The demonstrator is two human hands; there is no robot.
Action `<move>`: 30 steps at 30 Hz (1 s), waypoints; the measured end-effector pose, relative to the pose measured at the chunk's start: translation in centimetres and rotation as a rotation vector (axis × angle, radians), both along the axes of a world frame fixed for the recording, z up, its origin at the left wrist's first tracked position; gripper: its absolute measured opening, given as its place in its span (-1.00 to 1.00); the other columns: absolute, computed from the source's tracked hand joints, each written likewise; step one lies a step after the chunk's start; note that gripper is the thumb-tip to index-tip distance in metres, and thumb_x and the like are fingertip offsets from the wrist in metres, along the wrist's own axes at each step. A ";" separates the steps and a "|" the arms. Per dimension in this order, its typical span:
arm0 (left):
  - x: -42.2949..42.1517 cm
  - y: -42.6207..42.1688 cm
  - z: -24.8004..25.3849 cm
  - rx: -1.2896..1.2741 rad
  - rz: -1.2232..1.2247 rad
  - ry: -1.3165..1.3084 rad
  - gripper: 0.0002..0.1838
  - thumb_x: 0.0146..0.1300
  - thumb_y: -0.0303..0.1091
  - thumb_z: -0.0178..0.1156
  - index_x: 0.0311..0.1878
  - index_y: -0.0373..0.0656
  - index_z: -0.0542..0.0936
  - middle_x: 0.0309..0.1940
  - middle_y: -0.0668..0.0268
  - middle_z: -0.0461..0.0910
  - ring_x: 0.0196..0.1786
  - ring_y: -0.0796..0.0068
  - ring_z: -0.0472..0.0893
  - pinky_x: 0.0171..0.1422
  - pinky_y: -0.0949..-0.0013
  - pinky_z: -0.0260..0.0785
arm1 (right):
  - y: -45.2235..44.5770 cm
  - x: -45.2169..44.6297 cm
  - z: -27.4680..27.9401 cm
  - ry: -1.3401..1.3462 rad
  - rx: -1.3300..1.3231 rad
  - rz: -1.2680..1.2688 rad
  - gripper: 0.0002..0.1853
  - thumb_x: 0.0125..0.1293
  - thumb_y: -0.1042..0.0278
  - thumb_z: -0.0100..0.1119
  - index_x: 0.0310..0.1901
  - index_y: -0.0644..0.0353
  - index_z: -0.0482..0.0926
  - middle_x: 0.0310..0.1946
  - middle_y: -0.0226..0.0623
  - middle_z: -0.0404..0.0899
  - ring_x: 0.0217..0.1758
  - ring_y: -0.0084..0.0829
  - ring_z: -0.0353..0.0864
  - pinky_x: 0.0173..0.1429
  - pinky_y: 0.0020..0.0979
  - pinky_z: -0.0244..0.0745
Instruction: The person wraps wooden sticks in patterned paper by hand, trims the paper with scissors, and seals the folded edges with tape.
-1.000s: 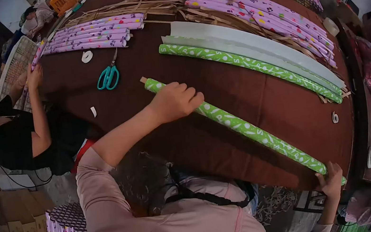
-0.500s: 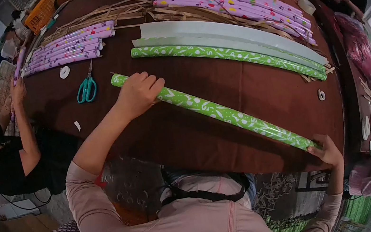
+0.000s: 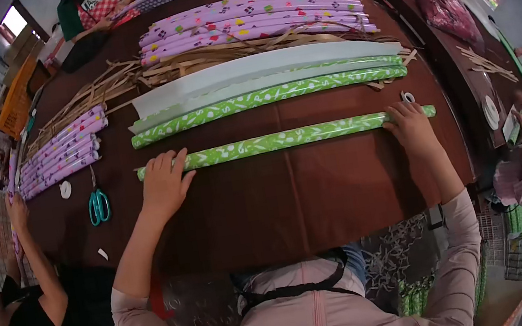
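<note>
"MASCHO" on shirt (image 3: 73, 15), "S" on rear roll (image 3: 268, 100)

Passage open over brown tablecloth (image 3: 261, 210) nearside of front green roll (image 3: 284, 139); rear green roll (image 3: 272, 102) blocks beyond; scissors (image 3: 100, 208) obstruct left.

Left hand (image 3: 165, 188) and right hand (image 3: 413, 129) are on the near green roll (image 3: 284, 140), one towards each end, scissors (image 3: 99, 208) just lying off left.

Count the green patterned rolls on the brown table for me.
2 visible. The near roll is under the person's left hand and right hand; the far roll lies just beyond, alongside pale sheets. More could be hidden under those sheets.
</note>
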State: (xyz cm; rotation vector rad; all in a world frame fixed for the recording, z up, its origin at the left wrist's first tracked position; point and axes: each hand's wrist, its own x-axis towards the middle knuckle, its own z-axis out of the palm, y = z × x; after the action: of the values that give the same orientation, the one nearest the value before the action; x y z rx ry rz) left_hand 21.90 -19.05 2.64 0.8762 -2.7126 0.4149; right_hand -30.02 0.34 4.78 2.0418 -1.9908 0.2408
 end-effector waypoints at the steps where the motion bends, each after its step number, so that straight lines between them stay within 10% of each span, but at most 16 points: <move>1: 0.1 0.0 -0.3 0.048 0.015 0.025 -0.38 0.22 -0.15 0.32 0.29 -0.19 0.40 0.05 0.11 0.48 0.12 0.12 0.47 0.27 0.08 0.28 | -0.4 0.5 0.4 0.001 -0.007 -0.014 -0.61 0.23 0.15 0.33 0.00 0.22 0.59 -0.02 -0.18 0.59 0.12 -0.09 0.53 0.23 -0.07 0.36; 30: -6.7 -0.6 -1.9 0.064 -0.152 0.239 -0.49 0.26 -0.36 0.30 0.29 -0.15 0.50 -0.05 0.25 0.56 0.00 0.24 0.52 0.09 0.16 0.35 | -12.7 4.5 4.6 0.222 -0.245 0.445 -0.60 0.22 0.24 0.27 0.01 0.26 0.46 -0.22 -0.27 0.52 -0.15 -0.24 0.53 -0.08 -0.22 0.42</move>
State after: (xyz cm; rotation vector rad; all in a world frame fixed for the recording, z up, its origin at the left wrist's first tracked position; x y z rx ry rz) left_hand 15.20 -19.62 0.78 0.6811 -2.5593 0.1795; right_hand -25.52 -12.38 9.35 2.2102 -1.2947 0.3131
